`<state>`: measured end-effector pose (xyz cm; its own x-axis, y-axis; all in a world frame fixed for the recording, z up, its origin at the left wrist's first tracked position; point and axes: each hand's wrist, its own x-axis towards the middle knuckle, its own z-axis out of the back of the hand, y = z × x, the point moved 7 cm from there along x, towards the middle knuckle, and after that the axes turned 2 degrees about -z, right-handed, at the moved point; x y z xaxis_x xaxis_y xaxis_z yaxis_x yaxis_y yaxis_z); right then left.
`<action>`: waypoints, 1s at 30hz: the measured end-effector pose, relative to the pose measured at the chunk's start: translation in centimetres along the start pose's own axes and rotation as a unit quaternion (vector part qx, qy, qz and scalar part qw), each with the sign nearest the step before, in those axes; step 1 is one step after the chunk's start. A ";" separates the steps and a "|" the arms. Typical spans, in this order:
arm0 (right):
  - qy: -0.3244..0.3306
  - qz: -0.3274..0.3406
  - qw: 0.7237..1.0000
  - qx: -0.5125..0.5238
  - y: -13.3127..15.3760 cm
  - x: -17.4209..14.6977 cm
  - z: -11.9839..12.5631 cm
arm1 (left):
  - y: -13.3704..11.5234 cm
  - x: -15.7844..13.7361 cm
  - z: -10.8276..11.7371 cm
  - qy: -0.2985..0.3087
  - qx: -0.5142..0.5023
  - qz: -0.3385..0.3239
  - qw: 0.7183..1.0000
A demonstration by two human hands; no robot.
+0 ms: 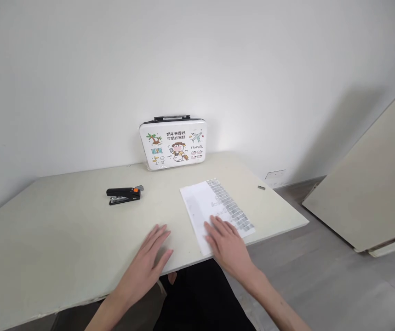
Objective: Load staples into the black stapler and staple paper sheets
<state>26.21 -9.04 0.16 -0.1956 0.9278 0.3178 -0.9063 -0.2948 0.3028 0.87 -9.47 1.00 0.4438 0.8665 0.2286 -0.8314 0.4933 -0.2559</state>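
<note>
My right hand (227, 243) lies flat on the lower part of a white printed sheet of paper (197, 207), fingers stretched out. Grey printed blocks run down the sheet's right side, and its near corner reaches close to the table edge. To the left of the paper, my left hand (145, 264) rests on the bare tabletop with its fingers apart and nothing in them. Beyond that hand sits a black stapler (124, 195) with an orange patch, and a small grey strip of staples (140, 187) is at its right end.
A white case (173, 145) with cartoon prints and a black handle stands against the wall at the back of the pale table (62, 230). Another small grey strip (261, 187) lies near the table's right edge. A large pale panel (369, 184) leans at the right.
</note>
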 end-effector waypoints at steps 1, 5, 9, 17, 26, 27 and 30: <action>0.011 0.013 1.000 0.011 1.7 -0.2 -0.1 | -0.5 1.4 -0.5 0.003 -0.010 -0.008 1.000; 0.059 0.078 0.989 0.107 6.8 -0.9 0.3 | -0.9 5.8 -2.4 0.028 -0.007 -0.023 0.999; 0.071 0.086 0.970 0.214 6.1 -1.2 1.9 | 0.9 5.9 -2.5 0.045 0.031 -0.038 0.998; 0.022 -0.093 0.948 0.303 -7.0 0.4 2.5 | 7.3 -0.4 1.8 0.067 0.065 -0.042 0.995; 0.031 -0.138 0.940 0.310 -10.7 3.3 1.1 | 14.4 -4.8 6.2 0.070 0.125 -0.024 0.989; 0.028 -0.135 0.942 0.306 -10.6 3.2 1.1 | 15.0 -5.1 6.6 0.063 0.135 -0.023 0.989; 0.015 -0.129 0.944 0.305 -10.4 2.8 1.2 | 15.7 -4.8 7.7 0.024 0.156 -0.023 0.987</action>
<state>35.53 -3.63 -1.06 -0.0168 0.9901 0.1395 -0.5434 -0.1262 0.8299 -16.85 -6.43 3.08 0.4934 0.8497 0.1858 -0.8687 0.4920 0.0568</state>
